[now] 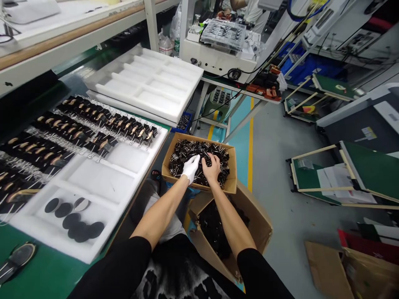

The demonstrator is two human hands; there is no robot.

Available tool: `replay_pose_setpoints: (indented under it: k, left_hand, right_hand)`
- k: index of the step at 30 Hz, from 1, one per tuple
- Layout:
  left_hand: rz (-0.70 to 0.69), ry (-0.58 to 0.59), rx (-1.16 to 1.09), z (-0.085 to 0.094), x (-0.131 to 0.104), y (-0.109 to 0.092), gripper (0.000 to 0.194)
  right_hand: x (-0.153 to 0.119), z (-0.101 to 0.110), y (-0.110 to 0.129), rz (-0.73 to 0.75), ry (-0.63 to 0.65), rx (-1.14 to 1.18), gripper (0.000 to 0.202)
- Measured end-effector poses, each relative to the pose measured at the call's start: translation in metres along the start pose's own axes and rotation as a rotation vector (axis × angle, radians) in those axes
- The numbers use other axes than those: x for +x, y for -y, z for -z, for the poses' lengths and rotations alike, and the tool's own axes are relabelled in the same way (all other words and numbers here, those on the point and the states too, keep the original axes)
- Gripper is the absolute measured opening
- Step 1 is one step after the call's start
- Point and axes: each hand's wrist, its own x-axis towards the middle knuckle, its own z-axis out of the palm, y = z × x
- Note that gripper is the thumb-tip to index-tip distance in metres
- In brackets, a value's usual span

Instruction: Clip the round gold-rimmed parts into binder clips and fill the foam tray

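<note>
Many binder clips (179,160) filling cardboard box (232,175), left hand (190,167), right hand (212,168) inside

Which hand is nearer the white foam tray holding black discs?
Left. The gloved left hand is over the box of black clips, on the side toward the tray; the right hand is beyond it, farther from the tray.

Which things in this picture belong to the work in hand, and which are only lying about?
Likely part of the work:
Gloved left hand and bare right hand, at the clips
Black binder clips
Cardboard box holding them
Foam tray with clipped pieces

Apparently just lying about:
Green-topped cart
Brown cardboard on the floor
</note>
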Motion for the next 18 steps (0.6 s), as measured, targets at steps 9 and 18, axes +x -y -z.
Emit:
replay_pose_setpoints:
  k: [9, 18]
  left_hand:
    - [-0.018, 0.004, -0.235, 0.006, -0.004, 0.0, 0.037]
    - [0.038, -0.039, -0.371, 0.012, -0.008, 0.006, 0.055]
  right_hand:
    - [-0.012, 0.004, 0.025, 0.044, -0.038, -0.091, 0.053]
    - [-0.003, -0.009, 0.046, 0.187, -0.006, -0.073, 0.048]
